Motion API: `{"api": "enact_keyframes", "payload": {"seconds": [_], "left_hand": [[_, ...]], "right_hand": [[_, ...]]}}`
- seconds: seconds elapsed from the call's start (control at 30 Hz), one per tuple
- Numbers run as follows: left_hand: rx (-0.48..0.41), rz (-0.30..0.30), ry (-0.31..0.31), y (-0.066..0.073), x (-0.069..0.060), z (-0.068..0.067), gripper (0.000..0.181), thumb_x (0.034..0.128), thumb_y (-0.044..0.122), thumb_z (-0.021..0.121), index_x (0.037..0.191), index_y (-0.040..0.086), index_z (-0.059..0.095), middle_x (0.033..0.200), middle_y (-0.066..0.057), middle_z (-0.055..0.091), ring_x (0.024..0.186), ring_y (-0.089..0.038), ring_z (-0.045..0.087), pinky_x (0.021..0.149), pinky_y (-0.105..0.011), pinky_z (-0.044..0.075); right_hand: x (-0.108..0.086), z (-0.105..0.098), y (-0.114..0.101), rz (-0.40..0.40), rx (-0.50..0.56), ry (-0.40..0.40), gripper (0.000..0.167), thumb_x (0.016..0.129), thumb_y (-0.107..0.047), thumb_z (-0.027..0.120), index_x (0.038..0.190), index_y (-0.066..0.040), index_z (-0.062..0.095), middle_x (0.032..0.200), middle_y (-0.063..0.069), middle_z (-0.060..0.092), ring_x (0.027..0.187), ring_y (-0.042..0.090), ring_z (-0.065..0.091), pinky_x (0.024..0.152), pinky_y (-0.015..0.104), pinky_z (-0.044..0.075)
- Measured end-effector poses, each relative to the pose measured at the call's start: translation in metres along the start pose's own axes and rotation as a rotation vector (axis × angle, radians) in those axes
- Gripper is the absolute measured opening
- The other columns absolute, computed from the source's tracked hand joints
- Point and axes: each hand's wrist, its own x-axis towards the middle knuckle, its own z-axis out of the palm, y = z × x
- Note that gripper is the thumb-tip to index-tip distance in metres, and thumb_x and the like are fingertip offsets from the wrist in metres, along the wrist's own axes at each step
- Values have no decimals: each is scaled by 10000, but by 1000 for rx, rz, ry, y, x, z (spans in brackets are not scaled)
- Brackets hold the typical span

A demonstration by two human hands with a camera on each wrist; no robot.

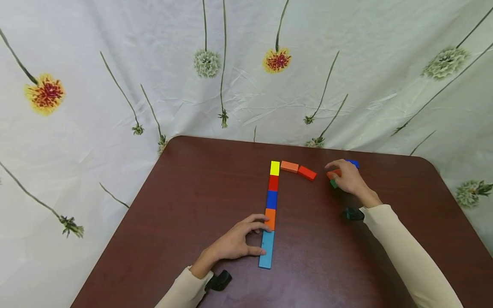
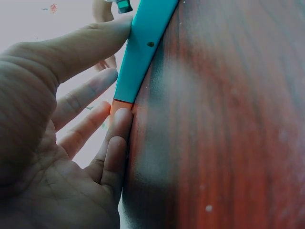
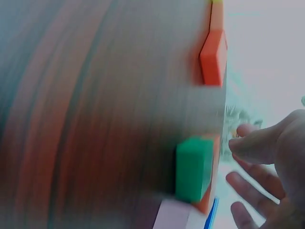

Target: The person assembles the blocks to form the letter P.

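Note:
A straight row of flat blocks runs along the table: a yellow block [image 1: 275, 168], a red block [image 1: 273, 183], a blue block [image 1: 271, 199], an orange block [image 1: 270, 219] and a longer light blue block [image 1: 266, 252] nearest me. My left hand [image 1: 236, 239] rests beside the row, thumb against the light blue block and fingertips at the orange one. Over a loose group at the right is my right hand [image 1: 351, 179], fingers loosely bent. Below it, the right wrist view shows a green block [image 3: 193, 169] against an orange block [image 3: 206, 202], apart from the fingers.
From the row's far end, an orange block [image 1: 289, 166] and a tilted red block [image 1: 307, 173] lead right. Another blue block [image 1: 352, 163] lies behind my right hand, and a pale block [image 3: 172, 215] lies near the green one. A flowered cloth [image 1: 239, 77] hangs behind the table [image 1: 200, 184].

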Motion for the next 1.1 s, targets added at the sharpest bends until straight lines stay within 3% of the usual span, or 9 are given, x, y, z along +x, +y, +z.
{"api": "enact_keyframes", "payload": {"seconds": [0.13,0.23,0.47,0.6,0.83,1.0,1.1], "left_hand": [[-6,7,1,-1,0,1,461,876,260,799,1302,189,637,1515,0,415,1183,-191,566,1029,-341,477],[-5,7,3,-1,0,0,461,875,263,799,1301,193,637,1514,4,415,1183,-191,569,1029,-342,479],[5,7,7,-2,-1,1,461,871,269,804,1296,200,639,1509,10,421,1174,-184,572,1023,-343,482],[14,11,7,-1,0,0,458,872,269,803,1293,193,641,1507,2,424,1164,-175,561,1021,-334,479],[14,12,4,1,0,0,463,870,263,805,1295,178,641,1506,-5,424,1168,-180,560,1023,-334,479],[9,10,1,0,-1,-1,464,872,271,803,1297,179,641,1506,1,422,1171,-181,563,1023,-335,480],[2,4,0,-1,-1,-1,462,872,278,802,1296,188,641,1510,5,419,1171,-179,574,1021,-341,485]], "right_hand": [[-6,-5,12,-62,-44,-12,361,873,146,493,1179,52,661,1227,296,602,971,405,541,770,481,476],[-8,-6,19,-68,-71,-31,397,847,168,474,1187,62,649,1217,309,592,919,375,515,710,427,467],[-7,-8,27,-28,-98,-65,374,877,109,532,1230,54,643,1253,320,594,1082,456,546,899,598,484],[-7,-12,26,-9,-95,-72,325,902,63,605,1221,34,658,1240,327,600,1106,507,539,921,656,441],[-12,-13,31,17,-154,-35,306,945,-62,664,1242,7,647,1240,301,625,1123,517,543,879,658,371],[-17,-10,34,16,-100,19,335,950,-44,655,1258,74,601,1233,316,613,1114,480,577,962,643,446],[-20,-10,33,0,-71,55,367,957,-60,657,1285,82,573,1199,310,615,1092,466,590,920,611,487]]}}
